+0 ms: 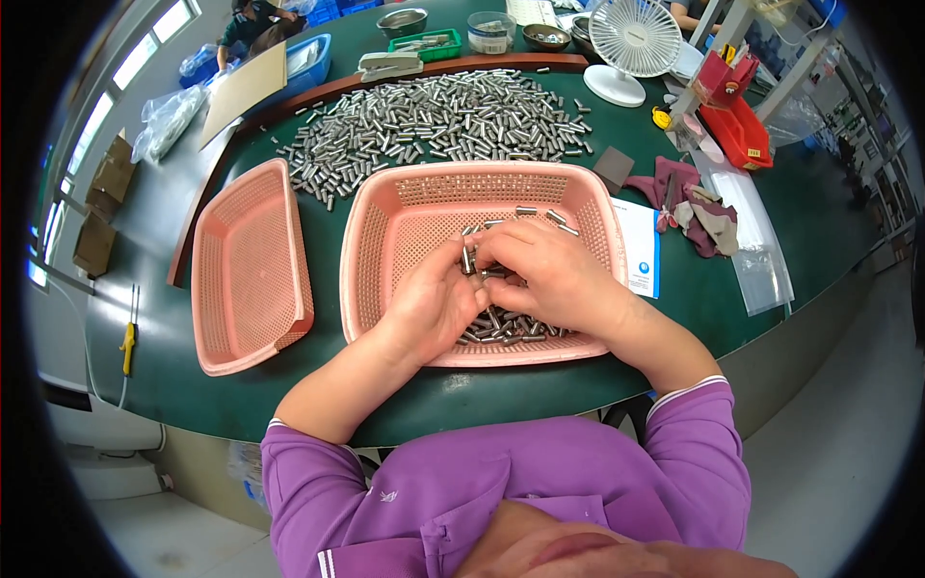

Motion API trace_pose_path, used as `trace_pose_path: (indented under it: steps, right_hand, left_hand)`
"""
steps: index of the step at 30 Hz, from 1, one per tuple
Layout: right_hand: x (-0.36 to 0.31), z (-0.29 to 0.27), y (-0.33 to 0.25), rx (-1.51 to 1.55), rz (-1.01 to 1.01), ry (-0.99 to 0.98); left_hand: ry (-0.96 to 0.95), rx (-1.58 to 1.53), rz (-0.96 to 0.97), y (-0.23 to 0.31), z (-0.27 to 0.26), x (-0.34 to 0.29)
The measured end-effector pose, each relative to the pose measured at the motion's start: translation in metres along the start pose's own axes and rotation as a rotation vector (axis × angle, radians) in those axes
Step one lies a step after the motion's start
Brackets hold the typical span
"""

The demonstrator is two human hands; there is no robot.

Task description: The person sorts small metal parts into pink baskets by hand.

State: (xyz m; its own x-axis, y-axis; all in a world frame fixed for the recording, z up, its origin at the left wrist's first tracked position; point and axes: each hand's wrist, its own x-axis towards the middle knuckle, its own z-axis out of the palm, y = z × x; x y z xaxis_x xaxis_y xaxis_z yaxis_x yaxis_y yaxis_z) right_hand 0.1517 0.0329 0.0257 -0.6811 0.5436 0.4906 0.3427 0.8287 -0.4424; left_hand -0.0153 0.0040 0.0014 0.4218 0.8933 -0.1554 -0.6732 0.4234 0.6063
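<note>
Both my hands meet over a pink plastic basket (358, 260) that has perforated walls. Cupped palm-up, my left hand (434, 301) has its fingers curled around a few small metal pins (468, 260). From the right, my right hand (554, 270) reaches in with bent fingers, pinching at the same pins; its fingertips are partly hidden. Beneath the hands, many loose metal pins (511, 330) lie on the basket's floor, and a few more rest near its far right corner. Behind the basket spreads a wide heap of like pins (434, 120) on the green tabletop.
A second pink basket (252, 270) stands at the left. Along the back are a stapler (389, 65), a green tray (424, 45) and a white fan (634, 43). Cloths (708, 217), plastic bags (752, 246) and a red bin (737, 135) sit at right. A yellow-handled tool (128, 347) lies far left.
</note>
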Motion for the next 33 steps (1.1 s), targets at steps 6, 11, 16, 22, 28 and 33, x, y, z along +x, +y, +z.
trace_pose_path:
  steps: [6,11,16,22,28,33]
  right_hand:
    - [-0.002,0.002,0.004,-0.017,0.101,0.043]
    - [0.000,0.003,0.005,0.125,0.131,0.050]
    - [0.002,0.001,0.006,0.072,0.135,0.204]
    - [0.003,-0.002,0.003,0.400,0.351,0.238]
    - [0.004,0.000,0.007,0.375,0.279,0.335]
    - [0.007,-0.006,0.003,0.170,0.017,0.392]
  left_hand:
    - [0.061,-0.031,-0.023,0.001,0.005,-0.001]
    - [0.052,-0.033,-0.030,0.000,0.005,-0.001]
    - [0.088,-0.014,0.032,0.000,0.009,-0.001]
    - [0.071,0.009,0.063,0.002,0.000,-0.001]
    - [0.091,0.032,0.023,0.005,0.005,-0.001]
    - [0.149,0.037,0.098,0.005,0.005,-0.001]
